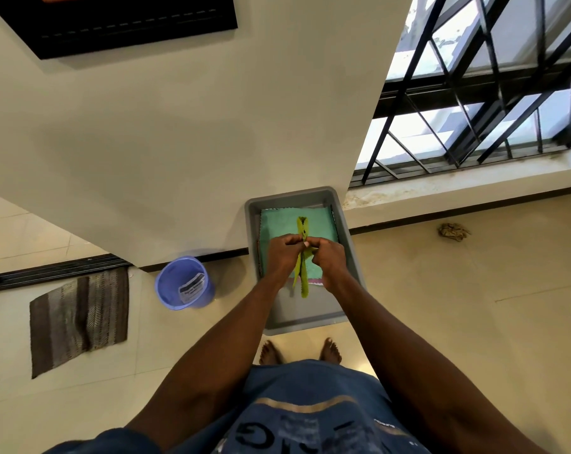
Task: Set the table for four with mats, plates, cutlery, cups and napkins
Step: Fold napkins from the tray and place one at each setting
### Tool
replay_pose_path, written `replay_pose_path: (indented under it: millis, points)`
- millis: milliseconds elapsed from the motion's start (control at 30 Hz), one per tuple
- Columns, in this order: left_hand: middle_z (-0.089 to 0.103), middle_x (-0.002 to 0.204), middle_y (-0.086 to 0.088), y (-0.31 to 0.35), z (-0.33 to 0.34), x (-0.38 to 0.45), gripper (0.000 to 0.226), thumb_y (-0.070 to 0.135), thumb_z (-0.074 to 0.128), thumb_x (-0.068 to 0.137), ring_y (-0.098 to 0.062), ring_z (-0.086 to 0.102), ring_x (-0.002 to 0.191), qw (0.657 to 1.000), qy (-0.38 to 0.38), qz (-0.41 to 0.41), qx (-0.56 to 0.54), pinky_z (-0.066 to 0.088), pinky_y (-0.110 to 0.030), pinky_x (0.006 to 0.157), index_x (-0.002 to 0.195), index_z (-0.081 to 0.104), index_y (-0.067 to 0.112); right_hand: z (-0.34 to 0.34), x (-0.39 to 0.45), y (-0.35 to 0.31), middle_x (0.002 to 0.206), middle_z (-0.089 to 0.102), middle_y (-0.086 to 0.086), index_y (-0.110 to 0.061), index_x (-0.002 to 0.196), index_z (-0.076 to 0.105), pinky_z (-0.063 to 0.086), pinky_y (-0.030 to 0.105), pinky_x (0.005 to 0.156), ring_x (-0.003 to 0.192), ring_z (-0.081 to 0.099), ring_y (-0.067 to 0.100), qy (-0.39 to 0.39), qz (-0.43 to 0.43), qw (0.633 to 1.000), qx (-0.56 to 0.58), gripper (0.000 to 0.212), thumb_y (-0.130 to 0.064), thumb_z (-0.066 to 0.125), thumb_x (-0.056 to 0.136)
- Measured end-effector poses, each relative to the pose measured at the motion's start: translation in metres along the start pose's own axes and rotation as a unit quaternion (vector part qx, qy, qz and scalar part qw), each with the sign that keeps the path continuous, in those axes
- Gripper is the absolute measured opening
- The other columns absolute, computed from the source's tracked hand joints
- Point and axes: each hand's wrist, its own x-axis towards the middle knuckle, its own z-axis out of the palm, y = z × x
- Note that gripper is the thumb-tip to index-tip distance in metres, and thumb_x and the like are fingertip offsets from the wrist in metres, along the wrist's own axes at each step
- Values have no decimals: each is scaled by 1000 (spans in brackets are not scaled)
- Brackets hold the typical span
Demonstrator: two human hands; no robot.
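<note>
Both the left hand (282, 252) and right hand (330, 258) pinch a yellow-green cloth napkin (302, 257), bunched upright above the grey plastic tub (353, 257). Loose pinches could let it slip back onto the teal cloths (281, 221) inside.

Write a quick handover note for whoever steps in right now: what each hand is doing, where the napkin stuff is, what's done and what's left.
Left hand and right hand: both pinch a yellow-green cloth, bunched into a narrow strip, above the grey tub.
Tub: on the floor against the wall, in front of the person's feet. A teal cloth lies flat inside it, with a pink edge showing beneath, near the right wrist.
Done: one cloth lifted out of the tub.
Left: no table, mats, plates, cutlery or cups are in view, so the whole setting appears to remain.
Nearby: blue bucket left of the tub.
</note>
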Motion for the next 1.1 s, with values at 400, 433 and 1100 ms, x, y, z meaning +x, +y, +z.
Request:
replay_pose_path:
  millis: [400, 433, 1100]
  points:
    - [67, 94, -10, 20, -24, 18, 9, 4, 59, 91, -18, 61, 86, 999, 1, 34, 19, 50, -33, 80, 94, 66, 8, -10, 13, -23, 128, 51, 11, -19, 117, 60, 53, 40, 83, 111, 53, 24, -4, -137, 969, -207, 40, 4, 53, 85]
    - [67, 94, -11, 23, -27, 20, 9, 2, 58, 91, -18, 60, 86, 999, 1, 36, 10, 49, -32, 80, 94, 66, 6, -12, 14, -28, 136, 43, 11, -21, 130, 54, 50, 44, 95, 123, 46, 27, -16, -163, 954, -250, 49, -1, 59, 85]
    - [69, 97, -9, 84, -99, 64, 15, 1, 55, 93, -15, 60, 89, 966, 157, 204, 24, 44, -15, 78, 99, 68, 3, 16, 34, -129, 75, 59, 0, -17, 82, 59, 38, 22, 55, 74, 54, 19, -34, -343, 890, -298, 10, -10, 66, 82]
